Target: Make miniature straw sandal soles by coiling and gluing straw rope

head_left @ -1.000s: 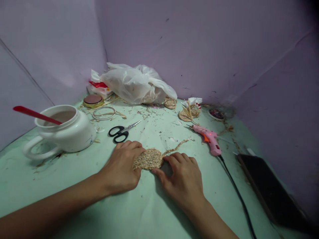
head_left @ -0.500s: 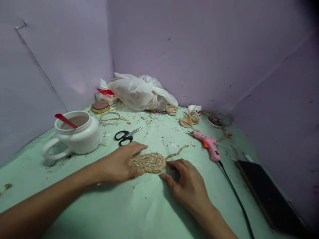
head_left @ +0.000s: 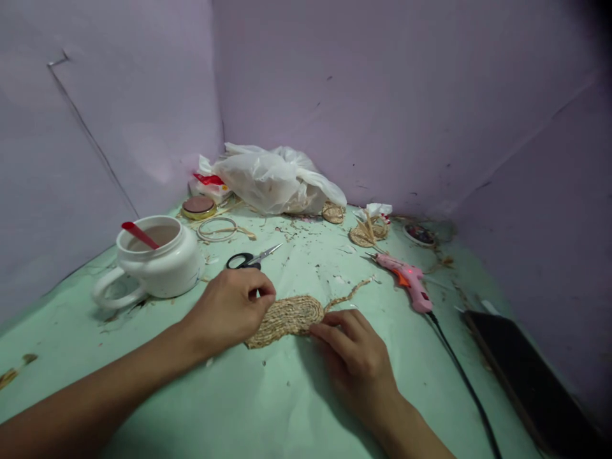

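Note:
A flat oval coil of braided straw (head_left: pixel 291 317) lies on the green surface, with a loose braid tail (head_left: pixel 347 296) running off its right end toward the upper right. My left hand (head_left: pixel 234 306) is over the coil's left end, thumb and forefinger closed in a pinch; whatever is between them is hidden. At the opposite end, my right hand (head_left: pixel 356 344) grips the lower right edge of the coil between thumb and fingers. Black-handled scissors (head_left: pixel 253 258) lie just behind my left hand, their lower handle loop partly covered by it.
A white mug (head_left: pixel 162 264) holding a red stick stands left. To the right lie a pink glue gun (head_left: pixel 406 280) with a black cord and a dark phone-like slab (head_left: pixel 521 376). Behind are a white plastic bag (head_left: pixel 272 178), a metal ring (head_left: pixel 217 229) and small woven pieces (head_left: pixel 363 234).
My left hand has gone from lying spread on the coil to a raised pinch, uncovering more of its left end. My right fingers have closed onto the coil's edge. The view has shifted slightly.

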Available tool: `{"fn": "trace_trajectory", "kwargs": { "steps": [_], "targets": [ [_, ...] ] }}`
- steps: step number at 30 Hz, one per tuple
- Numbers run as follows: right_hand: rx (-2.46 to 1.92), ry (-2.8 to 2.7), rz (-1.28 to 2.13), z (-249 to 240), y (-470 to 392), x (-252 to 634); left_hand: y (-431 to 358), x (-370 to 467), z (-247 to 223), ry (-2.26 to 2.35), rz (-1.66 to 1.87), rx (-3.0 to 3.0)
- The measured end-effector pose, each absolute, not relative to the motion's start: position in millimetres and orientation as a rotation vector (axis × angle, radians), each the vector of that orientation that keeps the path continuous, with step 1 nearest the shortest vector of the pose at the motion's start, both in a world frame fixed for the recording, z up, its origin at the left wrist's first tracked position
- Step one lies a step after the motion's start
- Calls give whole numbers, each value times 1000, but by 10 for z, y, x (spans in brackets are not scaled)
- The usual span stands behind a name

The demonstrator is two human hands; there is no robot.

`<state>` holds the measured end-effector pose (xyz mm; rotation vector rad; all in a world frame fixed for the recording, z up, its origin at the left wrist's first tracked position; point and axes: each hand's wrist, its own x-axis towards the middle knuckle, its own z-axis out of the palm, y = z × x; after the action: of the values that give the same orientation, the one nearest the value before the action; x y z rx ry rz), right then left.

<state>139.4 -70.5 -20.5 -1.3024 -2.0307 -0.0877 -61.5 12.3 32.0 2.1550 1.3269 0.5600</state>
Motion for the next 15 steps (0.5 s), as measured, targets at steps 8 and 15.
{"fn": "trace_trajectory", "kwargs": {
  "steps": [8, 15],
  "targets": [
    [-1267, -2062, -58, -195, -692, 1380, 41, -541, 155, 1075, 549, 2422],
    [-1539, -1449, 39, -133, -674, 1753, 20, -515, 86, 1099, 623, 2443]
  ]
}}
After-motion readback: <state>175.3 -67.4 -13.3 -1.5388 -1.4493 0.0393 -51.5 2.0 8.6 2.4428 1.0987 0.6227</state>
